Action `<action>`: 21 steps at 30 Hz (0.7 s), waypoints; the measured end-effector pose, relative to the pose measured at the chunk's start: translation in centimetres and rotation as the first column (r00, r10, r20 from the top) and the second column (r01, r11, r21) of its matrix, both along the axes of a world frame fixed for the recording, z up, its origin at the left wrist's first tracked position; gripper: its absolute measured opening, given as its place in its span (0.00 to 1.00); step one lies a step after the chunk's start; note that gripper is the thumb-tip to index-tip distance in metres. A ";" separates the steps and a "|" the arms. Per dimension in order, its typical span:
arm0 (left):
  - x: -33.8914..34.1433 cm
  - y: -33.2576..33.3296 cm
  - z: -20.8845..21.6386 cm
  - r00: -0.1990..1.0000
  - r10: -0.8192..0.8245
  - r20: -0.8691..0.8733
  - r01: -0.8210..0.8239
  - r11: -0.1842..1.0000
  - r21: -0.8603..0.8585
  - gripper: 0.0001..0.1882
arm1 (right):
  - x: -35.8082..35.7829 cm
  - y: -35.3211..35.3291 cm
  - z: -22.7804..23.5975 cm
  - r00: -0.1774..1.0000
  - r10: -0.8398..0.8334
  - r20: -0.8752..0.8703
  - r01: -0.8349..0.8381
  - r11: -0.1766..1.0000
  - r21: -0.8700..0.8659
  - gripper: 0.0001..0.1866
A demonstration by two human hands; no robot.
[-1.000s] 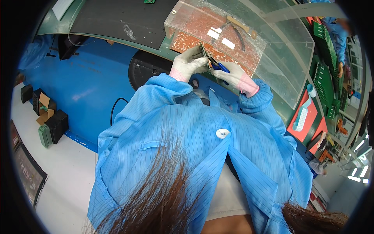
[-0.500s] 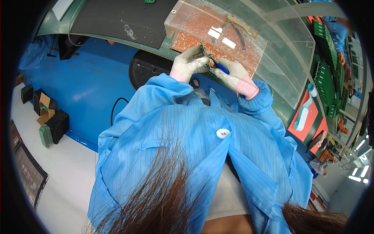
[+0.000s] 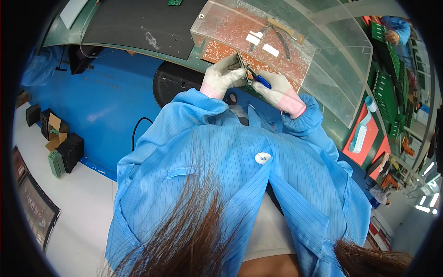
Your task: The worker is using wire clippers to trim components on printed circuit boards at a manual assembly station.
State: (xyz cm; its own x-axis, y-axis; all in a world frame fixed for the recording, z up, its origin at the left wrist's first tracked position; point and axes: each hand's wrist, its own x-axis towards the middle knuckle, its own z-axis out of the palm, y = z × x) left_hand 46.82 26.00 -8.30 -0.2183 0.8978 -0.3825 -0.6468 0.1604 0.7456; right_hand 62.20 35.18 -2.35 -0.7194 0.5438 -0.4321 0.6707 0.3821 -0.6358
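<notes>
My left hand (image 3: 223, 75), in a white glove with a pink cuff, is closed on a small circuit board (image 3: 242, 63) held on edge. In my right hand (image 3: 275, 87), gloved the same way, are blue-handled cutting pliers (image 3: 262, 81). Their jaws point at the face of the board and meet or nearly meet it; the exact contact is too small to tell. Both hands are at the near opening of a clear plastic box (image 3: 339, 69). Beneath it lies an orange-red mat (image 3: 217, 50) strewn with small pale clippings.
Inside the box are white labels (image 3: 271, 50) and a wooden-handled brush (image 3: 280, 27). A black mat (image 3: 138, 27) covers the bench at left. Green circuit boards (image 3: 384, 87) stand at right, by a light-blue tape roll (image 3: 370, 104). A co-worker's hand (image 3: 392, 37) shows at far right.
My hands and the pliers keep almost the same place against the board. At far right, the co-worker's hand has moved up to the green boards. The view has shifted slightly.
</notes>
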 end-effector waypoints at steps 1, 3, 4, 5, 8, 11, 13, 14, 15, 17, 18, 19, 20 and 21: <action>0.0 0.0 -0.1 1.000 -0.012 -0.017 0.012 1.000 0.015 0.32 | 0.0 0.0 0.0 1.000 0.001 0.007 -0.001 1.000 0.013 0.17; -0.2 -0.1 -0.2 0.998 -0.035 -0.052 0.037 0.998 0.045 0.33 | 0.0 -0.1 0.0 1.000 0.003 0.021 -0.004 0.999 0.040 0.17; -0.2 -0.1 -0.2 0.997 -0.046 -0.070 0.050 0.997 0.058 0.34 | -0.1 -0.2 0.1 1.000 0.004 0.028 -0.005 0.999 0.053 0.17; -0.2 -0.1 -0.2 0.996 -0.050 -0.070 0.054 0.997 0.060 0.34 | -0.1 -0.2 0.2 1.000 0.000 0.027 -0.001 0.999 0.054 0.17; -0.1 -0.1 -0.1 0.999 -0.040 -0.010 0.040 0.997 0.063 0.33 | -0.4 -0.2 0.7 0.999 -0.045 0.029 0.048 0.995 -0.093 0.17; -0.2 -0.1 0.1 0.997 -0.039 0.073 0.033 0.996 0.083 0.32 | -0.2 -0.2 0.4 0.995 -0.098 -0.011 0.096 0.989 -0.111 0.17; -0.2 0.0 0.2 0.978 -0.042 0.206 0.018 0.993 0.118 0.32 | 0.3 -0.2 -0.2 0.982 -0.164 -0.088 0.160 0.986 -0.052 0.17; -0.2 0.0 0.2 0.961 -0.046 0.271 0.009 0.991 0.135 0.32 | 0.5 -0.2 -0.3 0.972 -0.196 -0.127 0.194 0.981 -0.024 0.17; -0.3 -0.1 0.4 0.963 -0.047 0.267 0.012 0.991 0.133 0.32 | 0.4 -0.2 -0.2 0.971 -0.198 -0.131 0.196 0.980 -0.026 0.17; -0.3 -0.1 0.9 0.968 -0.042 0.249 0.006 0.990 0.141 0.30 | 0.4 -0.3 0.5 0.978 -0.201 -0.059 0.208 0.962 0.176 0.17; -0.4 -0.2 1.1 0.970 -0.039 0.240 0.004 0.989 0.145 0.29 | 0.3 -0.3 0.9 0.978 -0.208 -0.023 0.206 0.939 0.275 0.17; -0.4 -0.2 1.3 0.972 -0.036 0.232 0.002 0.989 0.149 0.28 | 0.3 -0.3 1.3 0.976 -0.218 0.013 0.198 0.907 0.371 0.18; -0.3 -0.3 1.5 0.973 -0.040 0.229 0.005 0.989 0.148 0.28 | 0.2 -0.4 1.6 0.975 -0.222 0.010 0.202 0.907 0.369 0.18; -0.3 -0.3 1.7 0.973 -0.018 0.231 -0.015 0.990 0.139 0.29 | 0.2 -0.6 2.0 0.977 -0.215 0.009 0.198 0.915 0.351 0.18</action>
State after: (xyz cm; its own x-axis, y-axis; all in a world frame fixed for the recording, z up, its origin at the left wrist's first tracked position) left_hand 46.53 25.68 -6.60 -0.1373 0.9459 -0.2939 -0.8042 0.0668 0.5906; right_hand 62.38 34.63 -0.35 -0.5584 0.7999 -0.2200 0.7841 0.4223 -0.4549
